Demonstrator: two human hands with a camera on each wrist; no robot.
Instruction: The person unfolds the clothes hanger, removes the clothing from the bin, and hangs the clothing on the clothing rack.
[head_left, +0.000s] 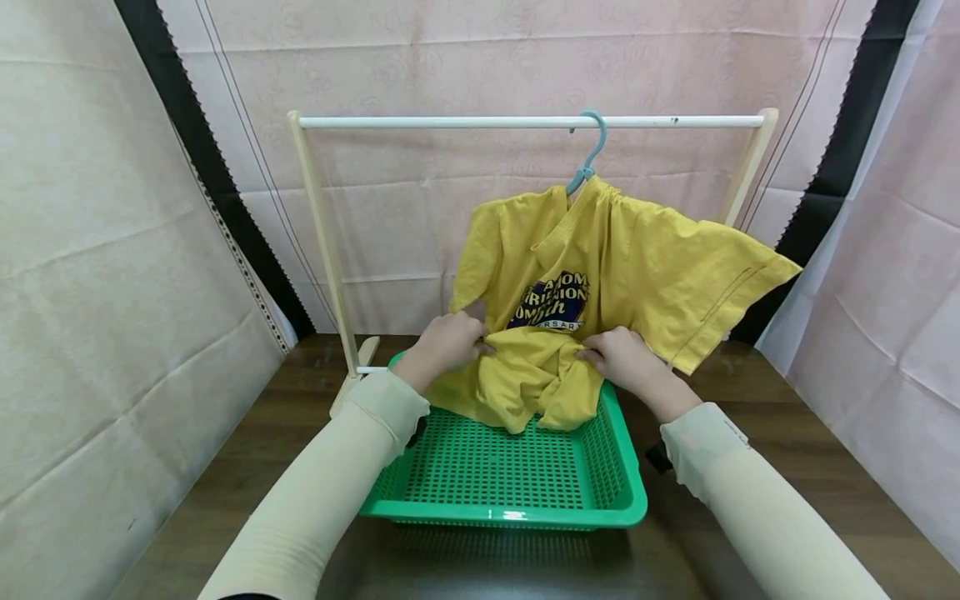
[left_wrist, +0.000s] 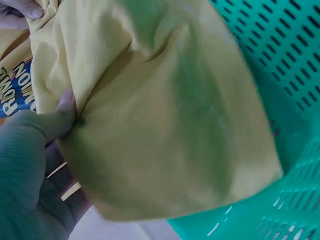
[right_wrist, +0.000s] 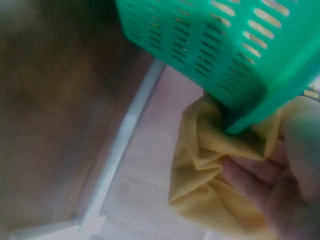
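A yellow short-sleeved T-shirt (head_left: 637,250) with a dark blue print hangs from a light blue hanger (head_left: 596,150), hooked over a white rail. My left hand (head_left: 450,343) pinches the left side of its bunched lower part; in the left wrist view the thumb (left_wrist: 64,107) presses on the fabric with the fingers behind. On the other side my right hand (head_left: 628,360) pinches the shirt too, and its fingers (right_wrist: 250,182) lie against folded cloth in the right wrist view. The gathered hem droops over a green perforated basket (head_left: 517,514). One sleeve sticks out to the right.
The rail (head_left: 435,122) belongs to a rack with cream side posts (head_left: 324,242) standing behind the basket. Beneath everything lies a dark wooden table (head_left: 247,500). Pale fabric curtains (head_left: 97,250) close in the back and sides.
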